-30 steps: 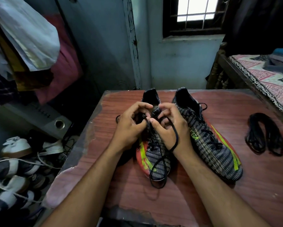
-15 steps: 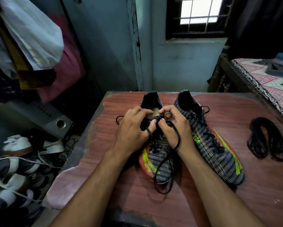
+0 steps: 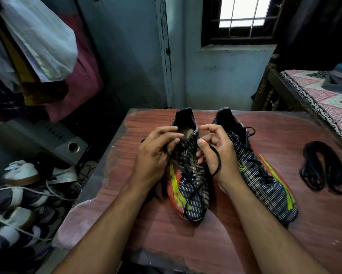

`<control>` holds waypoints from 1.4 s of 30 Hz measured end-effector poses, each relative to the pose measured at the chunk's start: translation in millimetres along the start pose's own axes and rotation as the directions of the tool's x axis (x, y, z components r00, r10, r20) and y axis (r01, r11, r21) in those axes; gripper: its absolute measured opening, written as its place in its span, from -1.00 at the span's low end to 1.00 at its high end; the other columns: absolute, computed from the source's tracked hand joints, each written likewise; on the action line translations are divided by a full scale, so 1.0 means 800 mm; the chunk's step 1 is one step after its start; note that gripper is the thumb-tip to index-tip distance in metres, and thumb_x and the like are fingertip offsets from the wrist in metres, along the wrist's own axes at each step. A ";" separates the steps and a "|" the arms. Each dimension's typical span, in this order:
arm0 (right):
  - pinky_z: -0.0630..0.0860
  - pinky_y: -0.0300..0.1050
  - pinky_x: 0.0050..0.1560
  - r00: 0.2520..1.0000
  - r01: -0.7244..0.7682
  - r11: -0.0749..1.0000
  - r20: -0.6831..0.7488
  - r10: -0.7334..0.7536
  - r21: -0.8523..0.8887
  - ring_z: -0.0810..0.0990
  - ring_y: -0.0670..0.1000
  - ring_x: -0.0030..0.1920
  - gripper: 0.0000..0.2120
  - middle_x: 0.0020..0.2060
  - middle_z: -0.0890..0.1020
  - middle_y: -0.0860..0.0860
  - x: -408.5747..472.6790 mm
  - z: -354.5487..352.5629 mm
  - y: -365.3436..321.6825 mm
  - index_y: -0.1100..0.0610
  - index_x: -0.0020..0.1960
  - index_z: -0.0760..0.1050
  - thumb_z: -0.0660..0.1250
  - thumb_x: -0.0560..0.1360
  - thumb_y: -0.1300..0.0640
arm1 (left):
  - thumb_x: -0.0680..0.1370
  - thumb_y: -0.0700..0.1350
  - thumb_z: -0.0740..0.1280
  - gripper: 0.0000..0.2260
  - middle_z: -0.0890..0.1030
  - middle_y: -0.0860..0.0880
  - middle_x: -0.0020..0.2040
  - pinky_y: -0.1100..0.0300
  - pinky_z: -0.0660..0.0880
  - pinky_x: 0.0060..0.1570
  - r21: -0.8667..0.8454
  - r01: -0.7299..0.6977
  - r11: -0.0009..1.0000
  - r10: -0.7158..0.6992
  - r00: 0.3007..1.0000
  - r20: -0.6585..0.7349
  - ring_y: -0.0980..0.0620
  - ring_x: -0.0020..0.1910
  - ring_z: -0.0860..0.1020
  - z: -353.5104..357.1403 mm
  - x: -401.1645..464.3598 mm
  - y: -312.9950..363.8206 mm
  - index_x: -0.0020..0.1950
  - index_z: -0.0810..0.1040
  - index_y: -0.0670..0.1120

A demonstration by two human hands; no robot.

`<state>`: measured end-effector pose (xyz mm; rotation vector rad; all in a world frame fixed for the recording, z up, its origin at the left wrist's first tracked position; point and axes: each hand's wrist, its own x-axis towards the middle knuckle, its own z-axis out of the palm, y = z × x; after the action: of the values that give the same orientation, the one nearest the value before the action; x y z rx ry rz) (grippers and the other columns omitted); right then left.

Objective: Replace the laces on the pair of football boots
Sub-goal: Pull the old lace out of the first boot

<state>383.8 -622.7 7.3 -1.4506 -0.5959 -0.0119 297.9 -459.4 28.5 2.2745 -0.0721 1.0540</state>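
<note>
Black flat lace of the striped black-and-orange left boot, pinched in both left hand and right hand; matching boot at 3 o'clock.

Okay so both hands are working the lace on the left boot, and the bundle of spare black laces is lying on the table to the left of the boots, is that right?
Not quite. The head view shows the bundle of spare black laces on the table to the right of the boots, beyond the right boot, not to the left. The rest holds: the left hand and right hand both work the lace on the left boot.
</note>
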 end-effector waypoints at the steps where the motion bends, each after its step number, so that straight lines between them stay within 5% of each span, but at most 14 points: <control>1: 0.54 -0.15 -0.40 1.000 -0.006 1.000 -0.001 0.006 0.013 0.58 0.01 -0.34 -0.78 -0.20 0.53 0.13 -0.001 0.001 -0.001 0.10 0.19 0.49 0.30 0.62 0.35 | 0.64 -0.26 0.37 -0.85 0.66 -0.04 0.10 0.26 0.50 0.17 0.016 0.011 1.000 -0.010 0.998 -0.057 0.10 0.11 0.62 -0.004 -0.001 0.002 0.14 0.71 -0.16; 4: 0.56 -0.16 -0.37 1.000 0.028 0.999 0.014 -0.028 -0.020 0.59 -0.01 -0.32 -0.83 -0.22 0.54 0.05 -0.005 0.001 -0.002 0.11 0.13 0.51 0.30 0.62 0.34 | 0.68 -0.22 0.30 -0.79 0.64 0.04 0.04 0.39 0.45 0.07 0.099 0.013 0.995 -0.007 0.998 -0.067 0.20 0.01 0.57 -0.016 -0.008 0.005 0.27 0.65 -0.15; 7: 0.57 -0.16 -0.33 0.997 0.069 0.994 0.034 -0.067 -0.083 0.61 -0.03 -0.31 -0.88 -0.25 0.59 0.01 -0.008 0.001 -0.002 0.13 0.09 0.54 0.31 0.62 0.32 | 0.69 -0.02 0.27 -0.72 0.66 0.05 0.11 0.18 0.56 0.08 0.148 -0.028 0.989 -0.004 0.977 0.214 0.11 0.07 0.63 -0.044 -0.022 -0.011 0.37 0.60 0.00; 9: 0.59 -0.15 -0.31 0.996 0.082 0.990 0.030 -0.079 -0.111 0.63 -0.05 -0.31 -0.90 -0.26 0.61 -0.02 -0.008 -0.001 -0.003 0.15 0.07 0.55 0.31 0.62 0.31 | 0.68 0.14 0.23 -0.68 0.62 0.14 0.11 0.16 0.57 0.07 0.214 -0.087 0.973 0.005 0.934 0.358 0.16 0.08 0.62 -0.071 -0.026 -0.019 0.28 0.64 0.03; 12: 0.63 -0.09 -0.28 0.997 0.082 0.988 0.017 -0.080 -0.133 0.65 -0.06 -0.31 -0.91 -0.26 0.63 -0.01 -0.008 0.000 -0.003 0.14 0.05 0.57 0.32 0.62 0.29 | 0.68 0.22 0.17 -0.63 0.61 0.10 0.00 0.04 0.61 -0.12 0.374 -0.112 0.920 -0.017 0.945 0.326 0.02 -0.04 0.65 -0.102 -0.024 -0.018 0.12 0.65 0.01; 16: 0.59 -0.18 -0.26 0.999 0.044 0.998 0.016 -0.043 -0.055 0.67 -0.05 -0.30 -0.92 -0.24 0.66 0.01 -0.008 0.002 -0.008 0.20 0.03 0.57 0.38 0.58 0.33 | 0.62 0.15 0.32 -0.83 0.59 0.14 -0.14 0.02 0.58 -0.17 0.443 0.069 0.894 -0.211 0.936 0.280 0.11 -0.21 0.58 -0.111 -0.011 0.006 0.03 0.58 0.08; 21: 0.61 -0.18 -0.27 0.997 -0.071 0.958 0.000 0.074 0.277 0.69 0.02 -0.22 -0.82 -0.18 0.65 0.12 -0.011 0.000 -0.023 0.30 0.08 0.53 0.37 0.53 0.47 | 0.56 -0.08 0.51 -0.91 0.67 -0.04 -0.29 0.21 0.58 -0.39 0.380 0.410 0.829 -0.545 0.746 0.382 0.12 -0.40 0.60 -0.117 0.032 0.045 -0.09 0.68 -0.07; 23: 0.64 -0.16 -0.17 0.995 -0.094 0.928 -0.008 0.104 0.362 0.69 0.03 -0.15 -0.74 -0.13 0.66 0.14 -0.008 -0.001 -0.027 0.27 0.07 0.54 0.31 0.51 0.56 | 0.55 -0.14 0.51 -0.94 0.69 -0.09 -0.25 0.24 0.57 -0.32 0.282 0.442 0.852 -0.524 0.719 0.456 0.11 -0.33 0.62 -0.115 0.045 0.061 -0.10 0.69 -0.09; 27: 0.66 -0.13 -0.10 0.981 -0.168 0.839 0.007 0.193 0.518 0.69 0.10 -0.10 -0.68 -0.11 0.70 0.16 -0.004 0.001 -0.035 0.23 0.02 0.59 0.13 0.56 0.52 | 0.57 -0.18 0.49 -0.91 0.70 -0.05 -0.24 0.08 0.61 -0.25 0.025 0.418 0.908 -0.387 0.815 0.432 -0.03 -0.26 0.67 -0.090 0.064 0.094 -0.09 0.69 0.01; 29: 0.65 -0.13 -0.13 0.976 -0.190 0.820 0.011 0.218 0.540 0.67 0.13 -0.07 -0.66 -0.07 0.68 0.21 -0.006 -0.001 -0.040 0.22 0.03 0.59 0.07 0.59 0.45 | 0.54 -0.19 0.51 -0.89 0.71 -0.02 -0.22 0.00 0.63 -0.19 0.043 0.363 0.931 -0.346 0.836 0.426 -0.11 -0.22 0.70 -0.065 0.071 0.112 -0.03 0.68 0.01; 33: 0.57 -0.09 -0.21 0.972 -0.195 0.751 0.021 0.235 0.630 0.63 0.10 -0.14 -0.67 -0.01 0.69 0.22 -0.008 -0.008 -0.043 0.27 0.19 0.54 0.05 0.65 0.20 | 0.50 -0.28 0.50 -0.59 0.74 0.05 0.00 0.19 0.64 -0.05 0.129 0.123 0.984 -0.172 0.833 0.526 0.18 -0.09 0.70 -0.018 0.083 0.137 0.30 0.57 0.00; 35: 0.52 -0.12 -0.25 0.986 -0.141 0.824 0.002 0.167 0.549 0.60 0.06 -0.13 -0.62 0.08 0.68 0.21 -0.008 -0.007 -0.039 0.26 0.29 0.50 0.13 0.61 0.07 | 0.51 -0.36 0.45 -0.43 0.72 -0.02 0.13 0.17 0.64 0.11 0.024 0.139 0.990 -0.127 0.809 0.574 0.18 0.04 0.70 -0.010 0.085 0.138 0.47 0.44 -0.01; 38: 0.56 -0.12 -0.13 0.998 -0.032 0.969 -0.044 0.044 0.247 0.64 -0.01 -0.06 -0.60 0.06 0.69 0.09 -0.011 -0.001 -0.035 0.07 0.27 0.51 0.34 0.49 -0.08 | 0.51 -0.43 0.40 -0.42 0.68 0.00 0.09 0.14 0.65 0.11 0.003 0.147 0.989 -0.129 0.863 0.488 0.17 0.04 0.70 -0.015 0.087 0.121 0.46 0.45 -0.02; 42: 0.55 -0.04 0.24 0.988 0.145 0.953 -0.005 -0.151 -0.265 0.62 -0.06 0.12 -0.66 0.09 0.63 -0.04 -0.012 0.000 -0.025 0.03 0.22 0.56 0.47 0.46 0.14 | 0.53 -0.27 0.45 -0.63 0.61 -0.01 0.09 0.01 0.60 0.15 0.243 0.047 0.969 -0.116 0.954 0.278 0.07 0.09 0.62 -0.031 0.072 0.074 0.30 0.58 -0.02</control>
<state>368.4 -629.2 21.8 -1.6573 -0.7014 -0.2352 302.7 -481.5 112.1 2.6095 0.0289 0.7085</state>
